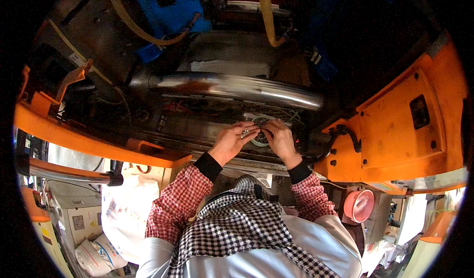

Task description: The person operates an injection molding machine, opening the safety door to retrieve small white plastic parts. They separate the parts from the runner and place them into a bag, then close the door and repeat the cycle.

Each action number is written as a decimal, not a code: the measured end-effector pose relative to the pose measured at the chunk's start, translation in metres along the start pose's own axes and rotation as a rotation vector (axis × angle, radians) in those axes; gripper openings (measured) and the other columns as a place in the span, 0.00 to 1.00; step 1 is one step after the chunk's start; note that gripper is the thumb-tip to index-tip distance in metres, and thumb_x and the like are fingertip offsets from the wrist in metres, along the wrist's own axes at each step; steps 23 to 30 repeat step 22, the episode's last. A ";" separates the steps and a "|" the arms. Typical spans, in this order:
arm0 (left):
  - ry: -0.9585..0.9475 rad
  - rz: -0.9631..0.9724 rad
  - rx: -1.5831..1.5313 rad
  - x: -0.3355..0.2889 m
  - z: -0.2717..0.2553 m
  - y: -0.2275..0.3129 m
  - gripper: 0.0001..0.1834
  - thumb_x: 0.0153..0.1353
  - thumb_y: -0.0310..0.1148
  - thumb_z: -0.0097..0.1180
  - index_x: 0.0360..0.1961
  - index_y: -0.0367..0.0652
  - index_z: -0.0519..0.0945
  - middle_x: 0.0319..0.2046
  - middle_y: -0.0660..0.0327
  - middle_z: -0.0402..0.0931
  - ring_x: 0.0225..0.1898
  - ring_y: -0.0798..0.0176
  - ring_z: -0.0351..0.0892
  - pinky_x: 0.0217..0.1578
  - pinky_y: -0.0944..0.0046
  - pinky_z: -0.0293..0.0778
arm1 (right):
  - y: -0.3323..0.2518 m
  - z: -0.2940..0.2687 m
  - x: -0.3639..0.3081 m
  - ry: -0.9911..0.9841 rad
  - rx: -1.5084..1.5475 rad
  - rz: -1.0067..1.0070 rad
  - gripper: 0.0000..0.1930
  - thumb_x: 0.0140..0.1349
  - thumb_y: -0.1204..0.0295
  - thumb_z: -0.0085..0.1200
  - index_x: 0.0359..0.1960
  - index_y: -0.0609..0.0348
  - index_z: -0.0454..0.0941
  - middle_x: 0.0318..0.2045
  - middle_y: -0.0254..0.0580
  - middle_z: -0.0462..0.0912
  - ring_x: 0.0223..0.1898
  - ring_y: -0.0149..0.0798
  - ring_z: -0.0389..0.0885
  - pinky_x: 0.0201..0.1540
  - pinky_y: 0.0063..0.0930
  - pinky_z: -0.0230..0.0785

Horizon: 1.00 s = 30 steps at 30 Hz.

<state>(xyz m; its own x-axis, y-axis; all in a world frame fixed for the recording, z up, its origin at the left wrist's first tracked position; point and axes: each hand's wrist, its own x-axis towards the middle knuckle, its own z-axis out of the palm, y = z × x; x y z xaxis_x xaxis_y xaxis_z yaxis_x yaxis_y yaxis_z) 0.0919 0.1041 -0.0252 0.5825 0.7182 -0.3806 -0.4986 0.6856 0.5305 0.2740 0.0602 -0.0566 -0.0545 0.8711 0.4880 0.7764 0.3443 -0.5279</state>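
Both hands meet over a small round pale-green bowl (258, 144) that holds many small dark pieces. My left hand (229, 140) is closed, palm partly turned up, with small shiny metal parts (245, 131) resting between its thumb and fingers. On the right, my right hand (280, 138) has its thumb and fingertips pinched together at the left fingertips. Whatever sits in that pinch is too small to make out. The two hands cover part of the bowl's rim.
A thick polished metal bar (237, 86) crosses the machine just beyond my hands. Orange machine panels flank me, a bent rail (98, 147) at left and a broad cover (402, 117) at right. Yellowish hoses (265, 13) hang at the back. A pink bowl (359, 206) stands at lower right.
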 end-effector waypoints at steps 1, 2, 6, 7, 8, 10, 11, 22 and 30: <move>-0.029 0.022 0.032 -0.001 -0.002 0.000 0.15 0.66 0.25 0.34 0.47 0.23 0.66 0.49 0.42 0.65 0.54 0.47 0.67 0.59 0.54 0.65 | 0.000 0.000 0.000 -0.023 -0.019 0.009 0.06 0.49 0.81 0.55 0.31 0.64 0.79 0.32 0.47 0.79 0.35 0.50 0.77 0.39 0.39 0.71; -0.058 0.044 0.063 -0.004 -0.005 0.000 0.15 0.65 0.25 0.36 0.47 0.23 0.66 0.50 0.43 0.65 0.55 0.47 0.66 0.59 0.54 0.64 | -0.001 0.000 -0.002 -0.045 -0.038 0.017 0.06 0.49 0.81 0.55 0.31 0.64 0.79 0.32 0.48 0.79 0.35 0.50 0.77 0.39 0.40 0.71; -0.035 0.040 0.048 -0.013 -0.002 0.006 0.16 0.64 0.25 0.38 0.48 0.24 0.67 0.50 0.43 0.67 0.57 0.47 0.65 0.61 0.52 0.61 | -0.017 -0.010 0.006 0.018 -0.048 -0.010 0.07 0.49 0.81 0.56 0.31 0.64 0.79 0.33 0.48 0.79 0.35 0.49 0.76 0.39 0.38 0.70; -0.048 0.043 0.033 -0.014 -0.005 0.006 0.15 0.64 0.26 0.38 0.48 0.25 0.67 0.49 0.44 0.68 0.55 0.49 0.66 0.60 0.53 0.62 | -0.026 -0.015 0.010 0.042 0.034 0.003 0.07 0.48 0.81 0.57 0.31 0.64 0.79 0.32 0.47 0.79 0.35 0.49 0.76 0.38 0.38 0.70; -0.062 0.045 0.018 -0.014 -0.009 0.006 0.14 0.64 0.26 0.39 0.47 0.27 0.68 0.47 0.46 0.70 0.54 0.50 0.67 0.58 0.53 0.63 | -0.038 -0.020 0.015 0.067 0.115 0.016 0.07 0.48 0.81 0.57 0.31 0.63 0.79 0.32 0.47 0.78 0.34 0.49 0.76 0.38 0.37 0.70; -0.043 0.035 -0.012 -0.017 -0.009 0.006 0.14 0.66 0.29 0.39 0.46 0.29 0.70 0.45 0.50 0.71 0.49 0.54 0.69 0.54 0.56 0.66 | -0.049 -0.019 0.021 0.111 0.244 -0.077 0.10 0.45 0.77 0.59 0.32 0.61 0.80 0.31 0.45 0.77 0.33 0.48 0.75 0.35 0.37 0.71; -0.009 0.027 -0.026 -0.019 -0.009 0.006 0.15 0.67 0.30 0.38 0.46 0.29 0.70 0.45 0.52 0.70 0.47 0.56 0.70 0.51 0.58 0.68 | -0.056 -0.019 0.022 0.076 0.233 -0.099 0.10 0.44 0.77 0.59 0.32 0.61 0.80 0.31 0.45 0.77 0.33 0.48 0.75 0.35 0.37 0.71; -0.024 0.098 -0.023 -0.036 -0.010 0.016 0.10 0.64 0.29 0.44 0.45 0.40 0.72 0.39 0.58 0.72 0.41 0.61 0.69 0.47 0.60 0.66 | -0.077 -0.008 0.038 -0.108 0.308 -0.111 0.08 0.46 0.77 0.59 0.30 0.60 0.78 0.35 0.46 0.77 0.42 0.51 0.75 0.45 0.39 0.70; -0.024 0.098 -0.023 -0.036 -0.010 0.016 0.10 0.64 0.29 0.44 0.45 0.40 0.72 0.39 0.58 0.72 0.41 0.61 0.69 0.47 0.60 0.66 | -0.077 -0.008 0.038 -0.108 0.308 -0.111 0.08 0.46 0.77 0.59 0.30 0.60 0.78 0.35 0.46 0.77 0.42 0.51 0.75 0.45 0.39 0.70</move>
